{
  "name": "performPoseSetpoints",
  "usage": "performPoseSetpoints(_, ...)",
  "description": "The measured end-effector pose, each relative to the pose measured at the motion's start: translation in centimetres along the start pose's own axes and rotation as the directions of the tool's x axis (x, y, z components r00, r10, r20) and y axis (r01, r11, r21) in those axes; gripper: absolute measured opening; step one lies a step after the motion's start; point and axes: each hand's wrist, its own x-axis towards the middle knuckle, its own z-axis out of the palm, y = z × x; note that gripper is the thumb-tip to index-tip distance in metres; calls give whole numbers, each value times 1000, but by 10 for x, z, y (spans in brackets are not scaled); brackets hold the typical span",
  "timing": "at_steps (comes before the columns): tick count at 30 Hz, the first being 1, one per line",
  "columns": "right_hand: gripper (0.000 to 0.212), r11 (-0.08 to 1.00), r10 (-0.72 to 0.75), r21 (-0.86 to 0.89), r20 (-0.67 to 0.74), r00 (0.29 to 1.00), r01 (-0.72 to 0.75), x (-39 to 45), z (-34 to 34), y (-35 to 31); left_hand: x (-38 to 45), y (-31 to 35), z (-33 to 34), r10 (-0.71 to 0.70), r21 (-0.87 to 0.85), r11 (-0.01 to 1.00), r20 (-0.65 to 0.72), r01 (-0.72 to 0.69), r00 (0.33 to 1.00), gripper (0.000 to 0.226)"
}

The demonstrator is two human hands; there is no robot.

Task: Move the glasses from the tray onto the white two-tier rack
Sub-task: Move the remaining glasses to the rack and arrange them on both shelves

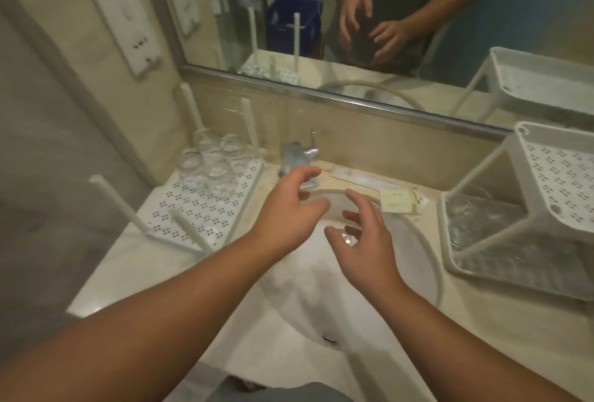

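Observation:
Several clear glasses (210,164) stand clustered at the far end of a white perforated tray (196,209) with upright posts, left of the sink. The white two-tier rack (559,176) stands on the right of the counter. Its lower tier (463,262) holds blurred clear glassware, and its upper tier shows only bare perforated surface. Over the basin, my left hand (286,209) and my right hand (363,237) close around a blurred clear glass (331,205) from either side.
A white sink basin (321,299) lies below my hands, with a chrome tap (297,155) behind it. Wrapped toiletries (398,200) lie along the back of the counter. A mirror (385,16) spans the wall, and a wall-mounted unit (125,22) hangs at left.

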Motion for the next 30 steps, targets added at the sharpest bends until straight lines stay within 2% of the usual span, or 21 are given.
performPoseSetpoints(6, 48, 994, -109, -28, 39, 993, 110, 47, 62, -43, 17, 0, -75, 57, 25, 998, -144, -54, 988, 36)
performPoseSetpoints(10, 47, 985, -148, -79, 77, 986, 154, 77, 102, -64, 32, -12, -118, 15, 14, 1000, -224, -13, 974, 34)
performPoseSetpoints(16, 50, 945, -184, -222, 245, 952, 240, 111, 156, -81, 56, -44, -168, -181, -144, 978, -247, 148, 952, 27)
performPoseSetpoints(22, 52, 886, -118, -387, 346, 931, 256, 141, 194, -80, 76, -81, -191, -399, -290, 899, -228, 329, 888, 26)
performPoseSetpoints(30, 64, 682, 5, -623, 528, 849, 383, 171, 224, -76, 97, -113, -194, -507, -354, 836, -206, 419, 837, 21)
